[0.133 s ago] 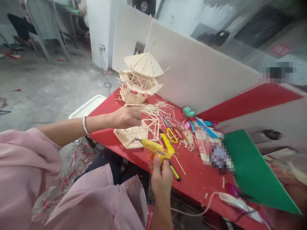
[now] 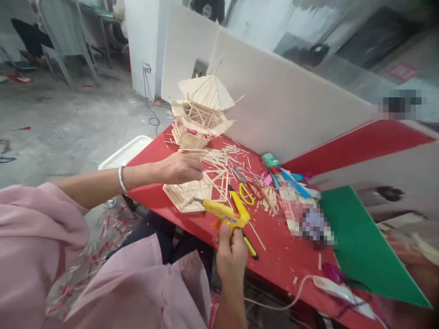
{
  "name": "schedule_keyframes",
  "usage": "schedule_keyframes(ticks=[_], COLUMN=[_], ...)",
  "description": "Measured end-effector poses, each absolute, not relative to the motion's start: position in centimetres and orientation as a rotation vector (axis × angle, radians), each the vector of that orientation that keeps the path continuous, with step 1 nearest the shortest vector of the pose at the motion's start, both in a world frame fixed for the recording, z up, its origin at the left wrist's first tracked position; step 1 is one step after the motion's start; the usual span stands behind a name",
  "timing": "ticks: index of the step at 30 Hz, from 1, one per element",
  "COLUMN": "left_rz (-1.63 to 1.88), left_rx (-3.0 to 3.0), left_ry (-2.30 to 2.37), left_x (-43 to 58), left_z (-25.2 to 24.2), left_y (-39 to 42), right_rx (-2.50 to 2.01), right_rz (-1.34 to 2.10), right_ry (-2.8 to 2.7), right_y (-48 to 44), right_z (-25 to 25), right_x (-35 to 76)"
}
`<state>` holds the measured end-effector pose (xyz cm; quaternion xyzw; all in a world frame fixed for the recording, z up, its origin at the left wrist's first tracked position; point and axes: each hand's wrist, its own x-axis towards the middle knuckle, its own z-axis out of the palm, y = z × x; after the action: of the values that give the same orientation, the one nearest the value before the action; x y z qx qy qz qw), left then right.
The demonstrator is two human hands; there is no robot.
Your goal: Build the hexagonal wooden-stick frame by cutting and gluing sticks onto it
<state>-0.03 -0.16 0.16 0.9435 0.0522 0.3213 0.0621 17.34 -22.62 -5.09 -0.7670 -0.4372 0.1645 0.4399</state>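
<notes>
My right hand [image 2: 231, 244] is wrapped round the handle of a yellow glue gun [image 2: 221, 210]. Its nozzle points left, over a flat stick-built base [image 2: 185, 198] near the table's front edge. Above that base my left hand [image 2: 183, 168] is closed, fingertips pinched downward; what they hold, if anything, I cannot make out. Behind it stands a pagoda model [image 2: 206, 98] of pale wooden sticks with a tiered roof. A triangular stick frame [image 2: 219, 183] and many loose sticks [image 2: 219, 157] lie right of my left hand.
The red table [image 2: 274, 260] also carries yellow-handled scissors [image 2: 246, 194], a yellow-and-black cutter [image 2: 251, 246], a green roll [image 2: 270, 160] and plastic packets. A green board [image 2: 370, 246] lies at the right, by a white power strip [image 2: 343, 294]. A white partition [image 2: 267, 96] rises behind.
</notes>
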Motion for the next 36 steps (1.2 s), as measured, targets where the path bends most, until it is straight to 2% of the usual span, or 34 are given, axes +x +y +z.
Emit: schedule_keyframes(ticks=[3,14,24,29,36], left_rz=[0.940,0.814,0.781,0.876,1.054], left_rx=[2.850,2.501,2.553,2.765,2.865], left_ry=[0.002,0.195,0.214,0.076,-0.016], left_x=[-0.1,-0.1,-0.1,-0.2,-0.5], left_z=[0.3,0.8,1.0,0.4,0.3], left_y=[-0.1,-0.5,-0.5,-0.2,0.0], right_rx=[-1.905,-1.930,-1.921,-1.916,-1.913], right_rz=[0.413,0.350,0.359,0.413,0.318], right_ry=[-1.098,-1.064,-1.119,-1.103,-1.169], right_y=[-22.7,-22.4,-22.6,-22.7,-22.3], right_z=[-4.9,-5.1,-5.3,-5.2,-4.9], right_x=[17.3,17.5,17.5,17.6,17.0])
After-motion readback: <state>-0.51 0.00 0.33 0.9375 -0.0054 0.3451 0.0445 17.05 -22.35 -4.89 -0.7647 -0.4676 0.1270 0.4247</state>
